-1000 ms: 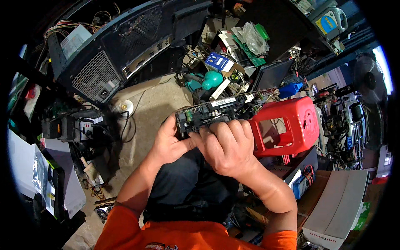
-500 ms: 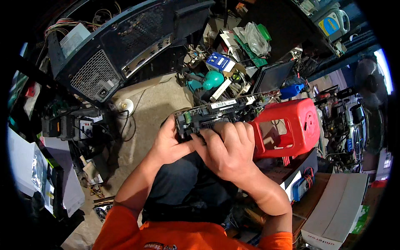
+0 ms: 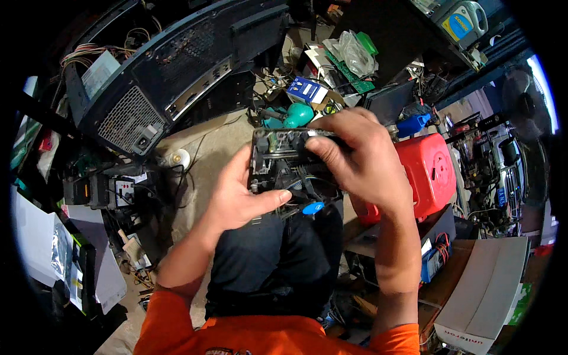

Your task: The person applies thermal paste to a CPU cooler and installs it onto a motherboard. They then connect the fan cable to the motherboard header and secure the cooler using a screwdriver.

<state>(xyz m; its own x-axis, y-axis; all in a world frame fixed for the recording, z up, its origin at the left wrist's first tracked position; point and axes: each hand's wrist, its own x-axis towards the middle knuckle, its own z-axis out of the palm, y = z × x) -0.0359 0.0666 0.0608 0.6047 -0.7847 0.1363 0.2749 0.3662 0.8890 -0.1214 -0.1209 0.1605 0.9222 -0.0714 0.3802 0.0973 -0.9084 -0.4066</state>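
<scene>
Above my lap is a dark computer motherboard [image 3: 273, 155], its component side tilted toward me. A cooling fan with a blue round hub [image 3: 313, 208] sits at its near side. My left hand [image 3: 234, 198] is closed round the board's left edge, the thumb lying across the near left corner. My right hand [image 3: 373, 163] grips the far right part, thumb on the component side and fingers over the far edge. That hand covers much of the board's right half. A red plastic stool [image 3: 435, 174] stands just right of my right hand.
A large black computer case [image 3: 195, 56] stands at the far left. Beyond the board lie a teal tool [image 3: 297, 115], a blue box [image 3: 307, 89] and green circuit boards [image 3: 355, 77]. At the lower right are a blue multimeter [image 3: 432, 266] and a white carton [image 3: 482, 290].
The motherboard has tipped so that its component side and fan now show. My right hand has moved from the near edge to the far right part. My left hand keeps its hold.
</scene>
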